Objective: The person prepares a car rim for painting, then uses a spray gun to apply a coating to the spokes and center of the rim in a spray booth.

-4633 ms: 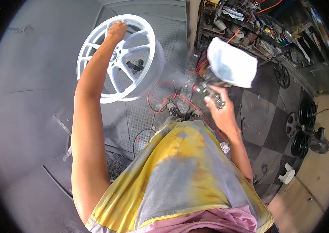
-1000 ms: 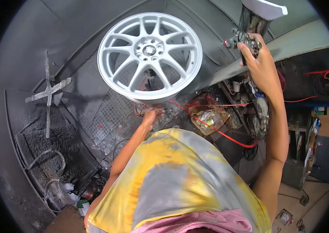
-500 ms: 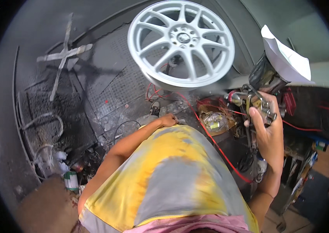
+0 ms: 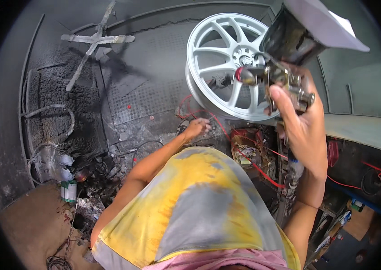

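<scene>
My right hand is wrapped round a spray gun, its thumb across the near side of the metal body. The gun's dark, paint-smeared cup carries a sheet of white paper on top. Past the gun, a white multi-spoke wheel rim stands raised and tilted; the gun and cup overlap its right side from here. My left hand hangs in front of my body, below the rim, with its fingers loosely bent and apart. Nothing shows in it.
A red hose runs across the floor toward my right arm. A cross-shaped stand is at the far left. An open box of litter sits below the rim. A green and white can stands among debris at left; shelving is at right.
My right hand has raised the spray gun up and leftward, closer to the rim. My left hand has come slightly away from my shirt. The view has swung, shifting the rim rightward.
</scene>
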Action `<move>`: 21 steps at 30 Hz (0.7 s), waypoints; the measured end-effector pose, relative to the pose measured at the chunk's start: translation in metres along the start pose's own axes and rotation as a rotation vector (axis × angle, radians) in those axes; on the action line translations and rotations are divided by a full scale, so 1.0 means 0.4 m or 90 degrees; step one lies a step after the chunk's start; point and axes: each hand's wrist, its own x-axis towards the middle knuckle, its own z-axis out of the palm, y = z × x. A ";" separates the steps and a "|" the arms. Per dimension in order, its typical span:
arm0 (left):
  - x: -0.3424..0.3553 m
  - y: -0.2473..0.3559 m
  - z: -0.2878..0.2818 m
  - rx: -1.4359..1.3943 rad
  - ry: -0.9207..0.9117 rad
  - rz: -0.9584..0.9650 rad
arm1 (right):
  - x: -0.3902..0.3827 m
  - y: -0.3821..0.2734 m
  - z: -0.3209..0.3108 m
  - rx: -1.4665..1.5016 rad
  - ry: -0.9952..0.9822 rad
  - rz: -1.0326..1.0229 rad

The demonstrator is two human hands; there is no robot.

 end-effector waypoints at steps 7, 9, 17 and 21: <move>0.026 0.136 -0.036 -0.198 0.130 0.040 | 0.109 0.057 -0.039 0.033 0.154 -0.167; 0.028 0.135 -0.017 -0.214 0.145 0.026 | 0.081 0.038 -0.090 -0.032 0.189 -0.053; 0.103 0.088 0.146 -0.322 0.133 -0.016 | -0.094 0.104 -0.208 -0.052 0.242 0.139; 0.161 0.035 0.195 -0.382 0.106 0.011 | -0.141 0.071 -0.179 0.072 0.196 0.204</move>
